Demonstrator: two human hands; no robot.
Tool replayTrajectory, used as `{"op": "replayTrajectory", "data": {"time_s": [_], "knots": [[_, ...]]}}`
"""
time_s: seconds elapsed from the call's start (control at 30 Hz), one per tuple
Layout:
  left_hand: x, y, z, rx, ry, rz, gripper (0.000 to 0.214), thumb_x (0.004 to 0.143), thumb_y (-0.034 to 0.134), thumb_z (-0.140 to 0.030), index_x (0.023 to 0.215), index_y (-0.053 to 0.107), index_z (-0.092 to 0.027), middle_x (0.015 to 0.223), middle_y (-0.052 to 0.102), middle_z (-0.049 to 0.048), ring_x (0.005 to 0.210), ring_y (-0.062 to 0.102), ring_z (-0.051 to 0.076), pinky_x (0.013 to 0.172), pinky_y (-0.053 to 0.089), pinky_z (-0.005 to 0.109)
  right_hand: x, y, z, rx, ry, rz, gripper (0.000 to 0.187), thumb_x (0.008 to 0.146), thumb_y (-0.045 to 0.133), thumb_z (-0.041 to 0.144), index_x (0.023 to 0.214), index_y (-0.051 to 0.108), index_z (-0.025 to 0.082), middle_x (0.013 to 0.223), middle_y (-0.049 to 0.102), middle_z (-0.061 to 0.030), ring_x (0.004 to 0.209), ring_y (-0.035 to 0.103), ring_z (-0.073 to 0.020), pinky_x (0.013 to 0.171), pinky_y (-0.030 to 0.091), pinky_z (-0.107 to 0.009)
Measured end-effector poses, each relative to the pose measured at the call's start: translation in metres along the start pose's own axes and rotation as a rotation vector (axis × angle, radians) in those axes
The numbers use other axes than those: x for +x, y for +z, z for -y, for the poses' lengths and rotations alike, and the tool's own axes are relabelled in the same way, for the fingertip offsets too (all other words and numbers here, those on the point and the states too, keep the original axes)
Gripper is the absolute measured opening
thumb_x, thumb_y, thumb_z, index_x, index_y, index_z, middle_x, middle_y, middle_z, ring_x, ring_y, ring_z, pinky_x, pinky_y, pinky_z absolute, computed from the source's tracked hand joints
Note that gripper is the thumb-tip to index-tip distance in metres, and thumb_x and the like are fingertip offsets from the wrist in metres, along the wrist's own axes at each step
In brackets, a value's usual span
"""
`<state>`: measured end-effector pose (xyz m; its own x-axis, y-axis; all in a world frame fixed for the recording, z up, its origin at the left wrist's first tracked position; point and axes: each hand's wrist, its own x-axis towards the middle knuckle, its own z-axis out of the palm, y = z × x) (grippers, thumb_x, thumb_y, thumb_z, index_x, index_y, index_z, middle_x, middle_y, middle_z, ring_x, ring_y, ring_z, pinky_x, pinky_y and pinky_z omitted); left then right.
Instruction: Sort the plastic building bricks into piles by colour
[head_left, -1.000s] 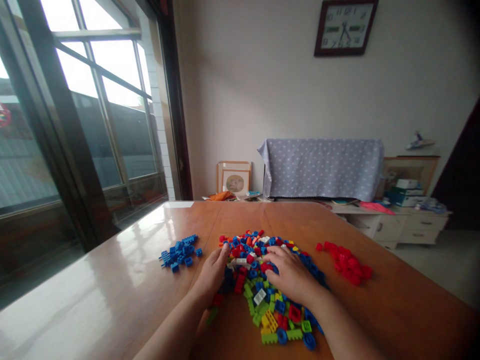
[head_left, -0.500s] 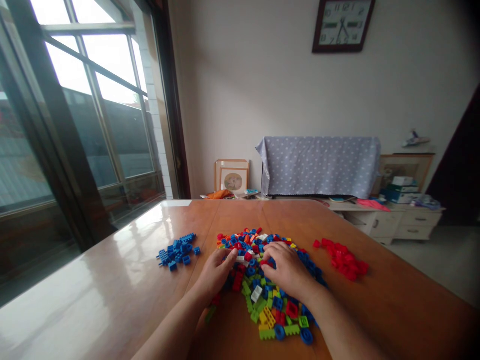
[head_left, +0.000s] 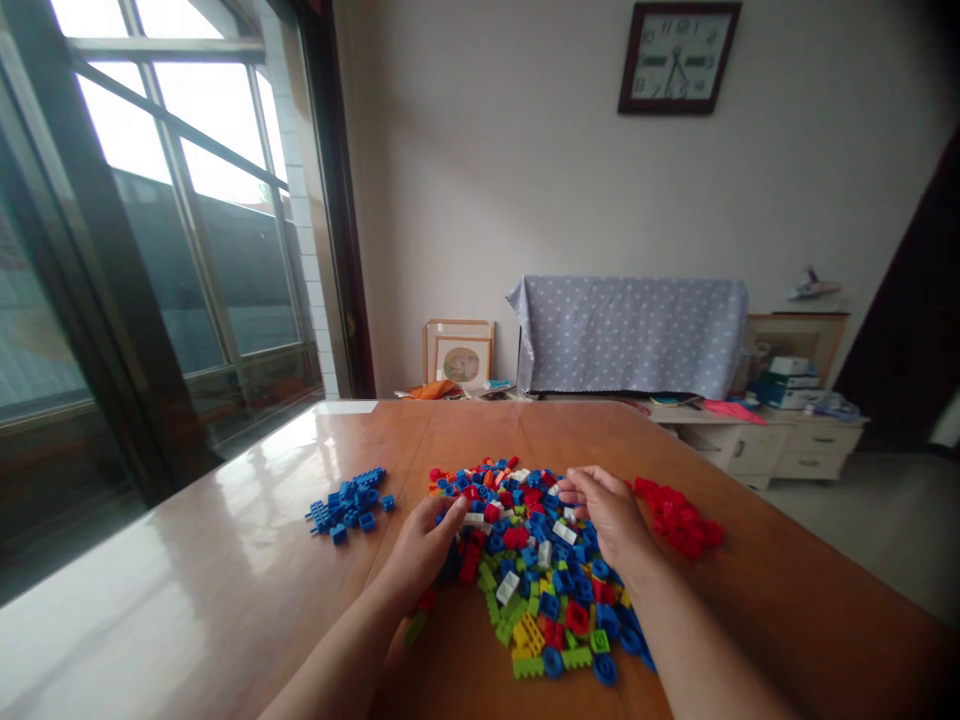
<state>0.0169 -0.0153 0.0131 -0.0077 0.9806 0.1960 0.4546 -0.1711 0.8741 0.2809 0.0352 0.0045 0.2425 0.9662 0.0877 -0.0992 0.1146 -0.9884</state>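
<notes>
A mixed heap of small plastic bricks (head_left: 532,560) in blue, red, green, yellow and white lies in the middle of the wooden table (head_left: 225,580). My left hand (head_left: 424,548) rests on the heap's left edge, fingers curled over the bricks. My right hand (head_left: 607,505) is lifted above the heap's right side, its fingers pinched together; what they hold is too small to make out. A pile of blue bricks (head_left: 346,499) lies to the left. To the right, just beyond my right hand, is a pile of red bricks (head_left: 679,515).
A large window (head_left: 150,250) runs along the left. Behind the table stand a cloth-covered object (head_left: 630,335), framed pictures (head_left: 459,355) on the floor and a low white cabinet (head_left: 780,450) with boxes. A clock (head_left: 675,55) hangs on the wall.
My right hand has lifted off the middle of the heap and moved right toward the red pile. My left hand stays at the heap's left edge. The view has shifted slightly.
</notes>
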Motion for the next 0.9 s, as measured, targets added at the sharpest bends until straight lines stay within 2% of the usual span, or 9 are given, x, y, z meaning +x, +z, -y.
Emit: {"op": "replayTrajectory", "data": {"time_s": [0.1, 0.17, 0.27, 0.33, 0.4, 0.5, 0.6, 0.77, 0.9], "knots": [[0.0, 0.0, 0.0, 0.049, 0.007, -0.015, 0.049, 0.088, 0.049, -0.059, 0.097, 0.07, -0.016, 0.089, 0.071, 0.0053, 0.085, 0.064, 0.023, 0.075, 0.046, 0.03, -0.005, 0.006, 0.0, -0.214, -0.14, 0.086, 0.029, 0.08, 0.061, 0.047, 0.085, 0.067, 0.019, 0.08, 0.073, -0.004, 0.076, 0.066, -0.0186, 0.061, 0.044, -0.025], [0.0, 0.001, 0.003, 0.083, 0.032, -0.017, 0.045, 0.088, 0.05, -0.055, 0.101, 0.07, -0.017, 0.098, 0.072, 0.0066, 0.092, 0.064, 0.024, 0.08, 0.047, 0.031, -0.013, 0.012, 0.0, -0.411, -0.32, 0.191, 0.024, 0.084, 0.057, 0.041, 0.085, 0.069, 0.021, 0.084, 0.072, -0.0033, 0.083, 0.065, -0.0199, 0.074, 0.048, -0.03], [0.002, 0.004, 0.01, 0.114, 0.093, 0.001, 0.037, 0.088, 0.053, -0.05, 0.101, 0.071, -0.019, 0.106, 0.071, 0.0073, 0.1, 0.063, 0.024, 0.086, 0.047, 0.032, -0.025, 0.021, -0.005, -0.733, -0.582, 0.344, 0.018, 0.081, 0.062, 0.034, 0.091, 0.073, 0.024, 0.111, 0.071, -0.0059, 0.111, 0.059, -0.0247, 0.1, 0.041, -0.039], [0.002, 0.005, 0.015, 0.126, 0.134, 0.008, 0.034, 0.089, 0.053, -0.047, 0.101, 0.071, -0.02, 0.105, 0.07, 0.0072, 0.103, 0.062, 0.024, 0.088, 0.047, 0.032, -0.03, 0.024, -0.01, -0.905, -0.644, 0.414, 0.022, 0.077, 0.067, 0.031, 0.097, 0.074, 0.026, 0.128, 0.064, -0.0068, 0.126, 0.05, -0.0277, 0.109, 0.032, -0.044], [0.0, 0.006, 0.015, 0.146, 0.188, 0.008, 0.032, 0.09, 0.053, -0.045, 0.103, 0.07, -0.021, 0.105, 0.07, 0.0072, 0.104, 0.062, 0.024, 0.09, 0.046, 0.032, -0.032, 0.024, -0.015, -1.005, -0.648, 0.444, 0.023, 0.075, 0.069, 0.029, 0.097, 0.074, 0.026, 0.132, 0.062, -0.0071, 0.131, 0.046, -0.0289, 0.112, 0.028, -0.048], [-0.005, 0.006, 0.009, 0.198, 0.286, 0.006, 0.029, 0.09, 0.055, -0.042, 0.106, 0.07, -0.023, 0.108, 0.069, 0.0073, 0.104, 0.06, 0.024, 0.093, 0.044, 0.034, -0.032, 0.025, -0.012, -1.003, -0.681, 0.428, 0.019, 0.076, 0.07, 0.027, 0.094, 0.073, 0.025, 0.129, 0.064, -0.007, 0.128, 0.048, -0.0287, 0.111, 0.031, -0.049], [-0.011, 0.005, -0.002, 0.221, 0.334, 0.045, 0.027, 0.089, 0.057, -0.041, 0.106, 0.07, -0.025, 0.109, 0.069, 0.0062, 0.106, 0.059, 0.025, 0.093, 0.044, 0.034, -0.037, 0.029, -0.001, -0.889, -0.729, 0.421, 0.02, 0.078, 0.071, 0.026, 0.098, 0.072, 0.026, 0.121, 0.066, -0.0067, 0.12, 0.054, -0.0268, 0.105, 0.039, -0.045], [-0.016, 0.005, -0.013, 0.163, 0.328, 0.141, 0.031, 0.09, 0.056, -0.048, 0.1, 0.072, -0.023, 0.095, 0.071, 0.0043, 0.09, 0.062, 0.021, 0.086, 0.045, 0.03, -0.052, 0.038, 0.013, -0.724, -0.677, 0.52, 0.025, 0.082, 0.066, 0.021, 0.106, 0.069, 0.027, 0.105, 0.07, -0.0038, 0.099, 0.064, -0.0209, 0.089, 0.049, -0.033], [-0.016, 0.008, -0.013, 0.0, 0.249, 0.242, 0.038, 0.09, 0.054, -0.05, 0.097, 0.071, -0.016, 0.083, 0.068, 0.0042, 0.075, 0.059, 0.016, 0.068, 0.045, 0.024, -0.059, 0.043, 0.012, -0.658, -0.656, 0.569, 0.033, 0.081, 0.064, 0.017, 0.113, 0.067, 0.027, 0.11, 0.07, -0.0033, 0.1, 0.065, -0.0202, 0.088, 0.051, -0.031]]}}
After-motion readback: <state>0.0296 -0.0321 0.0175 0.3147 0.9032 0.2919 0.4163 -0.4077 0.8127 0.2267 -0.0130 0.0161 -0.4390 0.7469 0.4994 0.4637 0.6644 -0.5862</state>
